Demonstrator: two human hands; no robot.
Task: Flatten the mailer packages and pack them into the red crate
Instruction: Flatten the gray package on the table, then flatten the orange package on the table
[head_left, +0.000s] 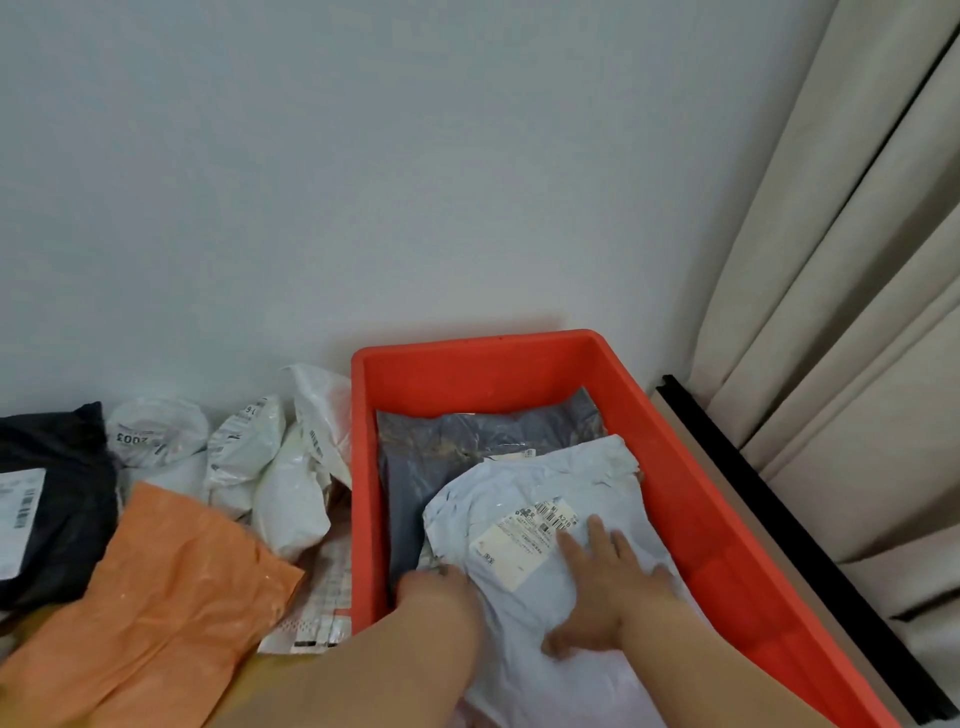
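The red crate (519, 364) sits by the wall, next to a curtain (831, 312). Inside it a white mailer (545, 488) lies on top of a grey mailer (426, 457). An orange mailer (156, 597), a black one (62, 467) and some white ones (249, 457) lie left of the crate. The right hand (605, 587) presses flat on the white mailer, fingers spread. The left hand (439, 584) is at its edge; I cannot tell its grip.

Room background, head view.
Plain pale grey-white wall (363, 182) filled the upper frame under even, soft light. Beige curtain (841, 291) hung in long folds at right, beside a black-edged strip (779, 519) running diagonally.
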